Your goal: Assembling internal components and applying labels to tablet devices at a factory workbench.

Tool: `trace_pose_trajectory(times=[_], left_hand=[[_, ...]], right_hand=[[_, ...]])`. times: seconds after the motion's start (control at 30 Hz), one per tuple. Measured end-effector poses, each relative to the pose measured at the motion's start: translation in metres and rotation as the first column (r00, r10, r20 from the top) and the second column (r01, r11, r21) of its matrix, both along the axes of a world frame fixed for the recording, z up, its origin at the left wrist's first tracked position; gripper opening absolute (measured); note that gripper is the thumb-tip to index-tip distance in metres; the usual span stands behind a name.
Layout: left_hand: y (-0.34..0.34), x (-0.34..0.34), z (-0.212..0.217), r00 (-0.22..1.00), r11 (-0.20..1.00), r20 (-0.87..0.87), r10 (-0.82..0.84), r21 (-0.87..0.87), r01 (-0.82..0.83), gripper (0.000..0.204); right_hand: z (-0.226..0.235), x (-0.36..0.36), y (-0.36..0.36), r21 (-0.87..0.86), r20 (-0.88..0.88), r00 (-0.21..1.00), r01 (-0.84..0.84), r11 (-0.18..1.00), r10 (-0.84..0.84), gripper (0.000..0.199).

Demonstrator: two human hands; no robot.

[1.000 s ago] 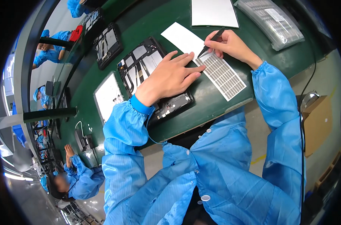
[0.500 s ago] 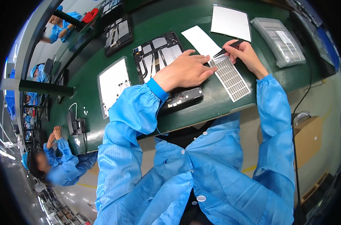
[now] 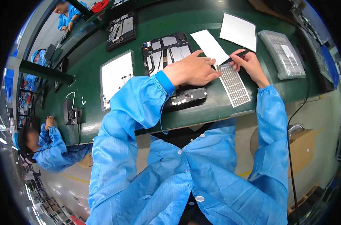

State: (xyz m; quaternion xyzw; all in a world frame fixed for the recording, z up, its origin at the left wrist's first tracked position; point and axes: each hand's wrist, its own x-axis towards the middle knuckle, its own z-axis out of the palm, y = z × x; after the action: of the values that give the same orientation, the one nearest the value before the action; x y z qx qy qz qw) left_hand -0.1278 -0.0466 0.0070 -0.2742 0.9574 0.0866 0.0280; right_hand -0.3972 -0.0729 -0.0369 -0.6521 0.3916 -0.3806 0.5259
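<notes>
My left hand [image 3: 194, 70] reaches over an opened black electronic device [image 3: 176, 50] with grey panels. Its fingers are stretched out, and the fingertips rest at the edge of a sheet of small grey rectangular stickers [image 3: 235, 88]. Pinched in my right hand [image 3: 250, 67] is a pair of black tweezers [image 3: 228, 60], whose tips meet the sticker sheet's upper end. White backing paper [image 3: 208, 42] extends from that end toward the far side. Whether a sticker sits in the tips is too small to tell.
Left of the device lies a white sheet with small black parts [image 3: 116, 77]. A white panel [image 3: 238, 32] and a plastic-wrapped pack [image 3: 283, 55] are at right. Another opened device [image 3: 121, 30] stands farther back, a black box [image 3: 72, 115] left. A co-worker [image 3: 50, 144] sits at left.
The whole view has shifted slightly. My right hand has tilted the tweezers flatter, their tips still at the sheet's top. My left hand stays stretched out beside the sheet.
</notes>
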Motion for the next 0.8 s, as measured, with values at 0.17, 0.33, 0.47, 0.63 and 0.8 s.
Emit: trace_pose_trajectory(times=[0.17, 0.33, 0.47, 0.63, 0.8], left_hand=[[0.002, 0.002, 0.005, 1.0, 0.985, 0.015, 0.009, -0.173, -0.006, 0.046], [0.024, 0.056, 0.042, 0.871, 0.984, -0.487, 0.056, -0.123, -0.132, 0.027], [0.019, 0.131, 0.023, 0.606, 0.851, -0.715, 0.348, -0.03, -0.524, 0.032], [0.01, 0.142, -0.004, 0.476, 0.79, -0.755, 0.452, 0.091, -0.606, 0.057], [0.007, 0.147, -0.021, 0.459, 0.783, -0.767, 0.448, 0.088, -0.616, 0.053]], right_hand=[[-0.005, 0.004, -0.013, 0.029, 0.269, 0.942, 0.201, 0.979, -0.202, 0.024], [0.029, 0.056, -0.027, 0.054, 0.312, 0.914, 0.254, 0.966, -0.258, 0.03], [0.06, 0.15, -0.035, -0.016, 0.232, 0.971, 0.066, 0.998, -0.061, 0.033], [0.048, 0.211, -0.063, -0.074, 0.129, 0.991, -0.009, 0.997, 0.019, 0.034], [0.043, 0.211, -0.062, -0.043, 0.069, 0.998, 0.013, 0.999, -0.01, 0.035]])
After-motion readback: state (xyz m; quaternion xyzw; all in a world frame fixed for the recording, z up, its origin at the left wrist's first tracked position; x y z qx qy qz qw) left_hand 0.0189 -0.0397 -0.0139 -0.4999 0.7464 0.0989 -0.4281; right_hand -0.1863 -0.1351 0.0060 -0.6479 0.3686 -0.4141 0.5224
